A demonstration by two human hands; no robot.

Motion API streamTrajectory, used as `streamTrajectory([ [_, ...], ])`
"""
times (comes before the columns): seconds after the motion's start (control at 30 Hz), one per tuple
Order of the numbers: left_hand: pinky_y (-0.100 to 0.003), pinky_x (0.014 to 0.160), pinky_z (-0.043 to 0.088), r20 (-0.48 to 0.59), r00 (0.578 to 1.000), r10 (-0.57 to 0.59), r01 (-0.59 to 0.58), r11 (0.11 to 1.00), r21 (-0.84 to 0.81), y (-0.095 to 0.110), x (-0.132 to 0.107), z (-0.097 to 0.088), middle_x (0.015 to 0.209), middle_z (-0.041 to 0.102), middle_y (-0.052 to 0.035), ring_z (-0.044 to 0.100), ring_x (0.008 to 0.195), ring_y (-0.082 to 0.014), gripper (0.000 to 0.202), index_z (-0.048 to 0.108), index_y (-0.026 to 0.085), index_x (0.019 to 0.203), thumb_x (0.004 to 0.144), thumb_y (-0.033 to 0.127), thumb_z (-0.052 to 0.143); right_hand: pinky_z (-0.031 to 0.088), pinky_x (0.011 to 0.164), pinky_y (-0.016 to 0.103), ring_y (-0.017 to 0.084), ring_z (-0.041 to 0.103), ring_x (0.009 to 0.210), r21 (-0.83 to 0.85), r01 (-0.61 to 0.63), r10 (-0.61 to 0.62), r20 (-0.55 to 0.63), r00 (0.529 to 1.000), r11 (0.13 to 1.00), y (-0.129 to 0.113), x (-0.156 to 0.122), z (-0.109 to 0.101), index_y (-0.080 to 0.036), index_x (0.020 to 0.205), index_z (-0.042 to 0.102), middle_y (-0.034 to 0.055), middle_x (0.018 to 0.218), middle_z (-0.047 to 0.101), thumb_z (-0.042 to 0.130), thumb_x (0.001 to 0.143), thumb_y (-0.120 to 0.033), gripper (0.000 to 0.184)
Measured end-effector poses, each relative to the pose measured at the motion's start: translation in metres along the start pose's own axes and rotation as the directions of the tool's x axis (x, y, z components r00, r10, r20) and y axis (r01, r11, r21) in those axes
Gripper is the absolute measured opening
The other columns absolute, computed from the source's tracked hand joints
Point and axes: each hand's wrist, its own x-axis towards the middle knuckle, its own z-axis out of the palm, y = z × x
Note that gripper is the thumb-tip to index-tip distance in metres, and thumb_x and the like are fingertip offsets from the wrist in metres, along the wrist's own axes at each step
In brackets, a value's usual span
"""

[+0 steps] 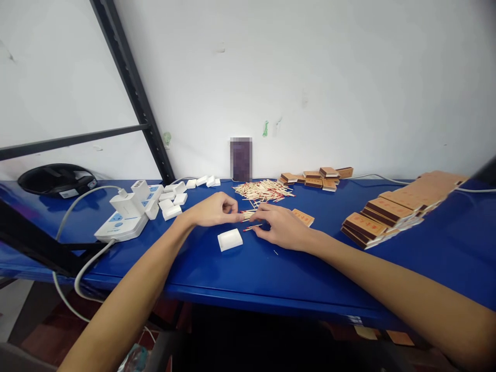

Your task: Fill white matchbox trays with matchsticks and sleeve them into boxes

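In head view, a small matchstick bunch (247, 215) lies between my left hand (215, 209), fingertips close together, and my right hand (285, 227), thumb parted; whether either pinches, I can't tell. Likely I'm gathering it; evening ends calls for lightness.

head camera faces forward-down over hands (214, 210)

Blue surface (310, 281): a white power strip (112, 232) at left, fitted with a white charging adapter (126, 205); a white cable (96, 254) hangs over the front edge. Black rounded object (39, 179) at far left, unidentified. Pixelated dark panel (241, 159) upright against the wall (349, 77). Wall scuffed, green mark (265, 128) noted.
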Motion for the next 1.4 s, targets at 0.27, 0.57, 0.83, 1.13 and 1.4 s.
streamTrajectory([
  [0.27,-0.024,0.047,0.023,0.319,0.945,-0.075,0.082,0.997,-0.007,0.009,-0.01,-0.003,0.054,0.036,0.008,0.031,0.05,-0.0084,0.04,0.053,0.018,0.075,0.064,0.046,0.079,0.039,0.071,0.029,0.018,0.056,0.084,-0.042,-0.026,0.027,0.028,0.999,0.999,0.004,0.001,0.002,-0.023,0.11,0.069,0.0051,0.094,0.058,0.055,0.09,-0.03,0.026],
  [0.57,-0.023,0.053,0.034,0.228,0.967,0.118,-0.067,0.973,-0.22,0.02,-0.004,0.011,0.064,0.046,0.0051,0.042,0.057,-0.0089,0.037,0.054,0.017,0.077,0.068,0.044,0.078,0.035,0.067,0.029,0.018,0.055,0.081,-0.054,-0.025,0.028,0.045,0.999,0.998,0.002,0.003,0.001,-0.023,0.107,0.07,0.0048,0.09,0.057,0.055,0.089,-0.028,0.024],
  [0.83,-0.024,0.058,0.035,-0.295,0.95,0.1,-0.083,0.994,0.068,-0.015,0.011,0.021,0.067,0.053,0.0023,0.046,0.06,-0.0107,0.016,0.063,0.017,0.081,0.084,0.032,0.057,0.038,0.071,0.03,0.018,0.055,0.081,-0.043,-0.033,0.034,0.029,0.999,0.999,0.002,0.003,0.002,-0.02,0.109,0.069,0.0058,0.092,0.058,0.054,0.09,-0.032,0.027],
  [1.13,-0.026,0.062,0.038,-0.295,0.944,0.15,-0.097,0.978,0.185,-0.021,0.014,0.024,0.072,0.055,0.0018,0.049,0.063,-0.0113,0.01,0.062,0.018,0.082,0.083,0.026,0.057,0.041,0.077,0.032,0.019,0.056,0.084,-0.008,-0.022,0.022,0.005,1.0,1.0,0.005,0.002,0.004,-0.023,0.115,0.067,0.0058,0.093,0.058,0.054,0.09,-0.032,0.03],
  [1.4,-0.027,0.062,0.038,-0.246,0.953,0.178,-0.123,0.967,0.223,-0.02,0.013,0.024,0.075,0.055,0.0003,0.05,0.066,-0.0131,0.014,0.061,0.018,0.083,0.081,0.031,0.059,0.042,0.074,0.03,0.018,0.055,0.084,0.013,-0.016,0.016,-0.004,1.0,1.0,0.003,0.001,0.003,-0.022,0.117,0.066,0.0056,0.094,0.058,0.054,0.09,-0.028,0.031],
])
